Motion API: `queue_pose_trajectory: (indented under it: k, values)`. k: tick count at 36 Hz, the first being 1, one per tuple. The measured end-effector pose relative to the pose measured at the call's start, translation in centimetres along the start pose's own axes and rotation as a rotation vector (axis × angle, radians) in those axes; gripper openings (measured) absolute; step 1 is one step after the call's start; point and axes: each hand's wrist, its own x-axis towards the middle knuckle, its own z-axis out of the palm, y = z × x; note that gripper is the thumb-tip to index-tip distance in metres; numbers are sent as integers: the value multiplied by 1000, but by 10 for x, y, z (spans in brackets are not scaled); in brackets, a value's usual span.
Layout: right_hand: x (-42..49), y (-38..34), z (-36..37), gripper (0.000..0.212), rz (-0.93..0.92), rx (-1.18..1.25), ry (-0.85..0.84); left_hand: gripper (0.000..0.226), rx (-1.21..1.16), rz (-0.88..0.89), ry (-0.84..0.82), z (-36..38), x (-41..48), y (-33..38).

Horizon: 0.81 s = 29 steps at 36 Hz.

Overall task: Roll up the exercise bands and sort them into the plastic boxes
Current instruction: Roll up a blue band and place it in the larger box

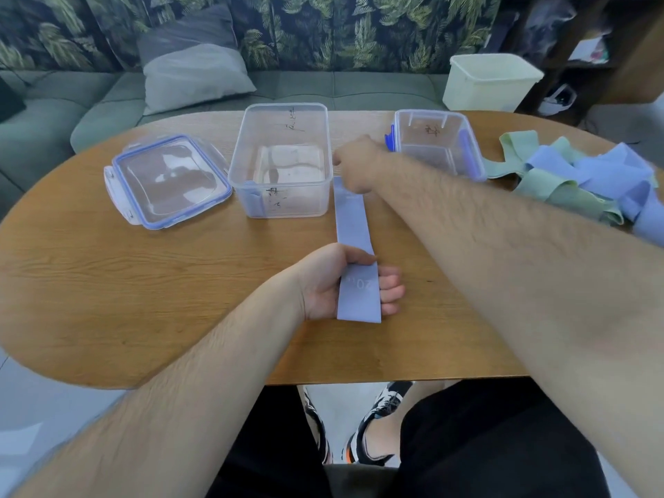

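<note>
Your oval wooden table point(143, 289) stands before a grey sofa and leaf-patterned wall. At the left lies a clear lid point(169, 181), then the large clear box point(287, 206). Your left hand point(323, 285) lies palm up, thumb clamping the near end of the blue band point(354, 224) across curled fingers. The band runs flat and straight away from you to your right hand point(359, 167), which covers its far end; whether those hidden fingers grasp it, you cannot tell. Further right stand the smaller blue-clipped box point(470, 152) and a loose pile of bands point(593, 181).
</note>
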Motion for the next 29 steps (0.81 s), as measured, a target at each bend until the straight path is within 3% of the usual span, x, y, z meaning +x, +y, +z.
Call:
queue_pose_trajectory:
  k: [8, 10, 12, 16, 20, 22, 25, 29]
  values:
    - [15, 0, 5, 11, 6, -119, 12, 31, -11, -16, -20, -1, 1, -1]
    - [17, 1, 4, 21, -3, -121, 40, 31, -11, -25, -28, 0, 1, -1]
    - [15, 1, 4, 9, 10, -121, 67, 31, -2, -35, -32, 0, 1, -3]
    - [15, 3, 11, 28, 8, -89, 116, 31, -7, -52, -30, -2, -1, -4]
    - [6, 1, 9, 18, -10, -5, 125, 33, -26, -42, -7, 0, -3, -4]
    - [-4, 2, 5, 24, -16, 30, 97, 34, -35, -39, -2, 1, -3, -5]
    - [-34, 5, 2, 12, -66, 44, 33, 33, -45, -35, 5, 2, -4, -6]
    - [-69, 14, 18, 36, -176, 49, -37, 31, -29, -24, 15, 3, -5, -8]
